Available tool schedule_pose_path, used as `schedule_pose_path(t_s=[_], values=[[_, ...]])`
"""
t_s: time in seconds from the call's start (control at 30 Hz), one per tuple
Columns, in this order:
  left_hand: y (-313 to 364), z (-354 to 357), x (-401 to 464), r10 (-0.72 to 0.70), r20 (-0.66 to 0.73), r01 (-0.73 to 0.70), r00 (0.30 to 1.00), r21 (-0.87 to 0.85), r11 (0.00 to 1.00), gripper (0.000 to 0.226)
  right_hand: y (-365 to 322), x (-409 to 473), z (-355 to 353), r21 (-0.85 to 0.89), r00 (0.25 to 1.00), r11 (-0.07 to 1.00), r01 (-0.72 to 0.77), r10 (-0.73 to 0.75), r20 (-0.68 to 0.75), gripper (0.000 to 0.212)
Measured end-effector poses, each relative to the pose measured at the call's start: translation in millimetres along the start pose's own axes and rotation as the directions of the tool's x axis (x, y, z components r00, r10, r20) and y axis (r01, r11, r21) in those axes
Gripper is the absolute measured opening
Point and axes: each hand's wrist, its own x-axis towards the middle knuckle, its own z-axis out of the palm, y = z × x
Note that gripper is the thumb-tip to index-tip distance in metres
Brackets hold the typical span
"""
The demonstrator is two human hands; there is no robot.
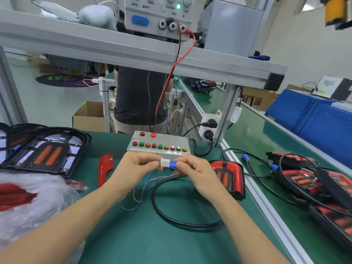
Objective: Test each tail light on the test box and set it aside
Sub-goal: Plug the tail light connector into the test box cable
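The grey test box with rows of red, green and amber buttons sits mid-table; one red lamp on its top row glows. In front of it my left hand pinches a white connector with thin coloured wires. My right hand pinches a blue plug joined to the white one. A black cable loops from the plug toward a red tail light lying right of my hands.
A black-framed tail light and a red lens strip lie at left, above a plastic bag. Several tail lights with cables are piled on the right conveyor. A power supply stands on the shelf; a person stands behind.
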Motion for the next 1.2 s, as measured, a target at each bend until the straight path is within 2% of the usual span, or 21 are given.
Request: schedule_pose_path(t_s=[0.23, 0.33, 0.4, 0.53, 0.63, 0.77, 0.87, 0.93, 1.0, 1.1, 1.13, 1.2], values=[[0.6, -0.9, 1.9, 0.050, -0.088, -0.041, 0.995, 0.111, 0.993, 0.018, -2.4, 0.4, 6.4, 0.054, 1.000, 0.999, -0.004, 0.005, -0.017, 0.027], [-0.1, -2.2, 0.2, 0.062, -0.109, -0.051, 0.992, 0.109, 0.993, 0.019, -5.5, 0.6, 8.2, 0.051, 1.000, 0.999, 0.009, -0.007, -0.025, 0.028], [0.0, -2.6, -0.3, 0.070, -0.107, -0.060, 0.992, 0.098, 0.993, 0.021, -7.5, 0.6, 8.9, 0.048, 1.000, 0.999, 0.019, -0.018, -0.025, 0.028], [2.9, -3.7, 1.6, 0.087, -0.046, -0.076, 0.995, 0.204, 0.976, 0.024, -10.0, -0.1, 11.5, 0.038, 1.000, 0.999, 0.022, -0.021, -0.019, 0.025], [5.6, -2.9, 2.9, 0.060, 0.016, -0.061, 0.998, 0.132, 0.989, 0.028, -9.5, 0.8, 13.0, 0.026, 0.999, 0.999, 0.037, -0.036, -0.031, 0.023], [1.0, -3.0, 5.8, 0.016, 0.005, -0.016, 1.000, 0.065, 0.998, 0.021, -7.1, 2.9, 16.4, 0.013, 0.998, 0.999, 0.041, -0.040, -0.050, 0.022], [-10.5, -1.1, 6.5, -0.068, -0.007, 0.068, 0.998, 0.149, 0.986, 0.017, 0.7, 4.0, 23.9, -0.072, 0.999, 0.996, -0.050, 0.048, -0.024, 0.022], [-20.6, 1.3, 5.7, -0.148, -0.025, 0.149, 0.989, 0.264, 0.953, 0.016, 6.1, 4.6, 29.7, -0.274, 0.996, 0.958, -0.080, 0.089, 0.022, 0.025], [-27.4, 1.9, 5.2, -0.201, -0.030, 0.200, 0.979, 0.321, 0.926, 0.017, 7.6, 4.6, 34.7, -0.498, 0.998, 0.867, -0.030, 0.049, 0.026, 0.028], [-28.5, -1.8, 9.5, -0.190, -0.078, 0.205, 0.979, 0.325, 0.923, 0.018, 0.8, -2.7, 25.7, -0.632, 0.986, 0.775, -0.012, -0.097, -0.138, 0.028], [-27.1, -3.2, 10.5, -0.180, -0.080, 0.197, 0.980, 0.331, 0.923, 0.019, -1.0, -6.5, 16.2, -0.662, 0.961, 0.747, -0.057, -0.139, -0.239, 0.031], [-21.8, -4.6, 12.0, -0.151, -0.042, 0.157, 0.988, 0.328, 0.932, 0.023, 2.1, -16.5, -11.0, -0.694, 0.865, 0.686, -0.216, -0.194, -0.462, 0.040]])
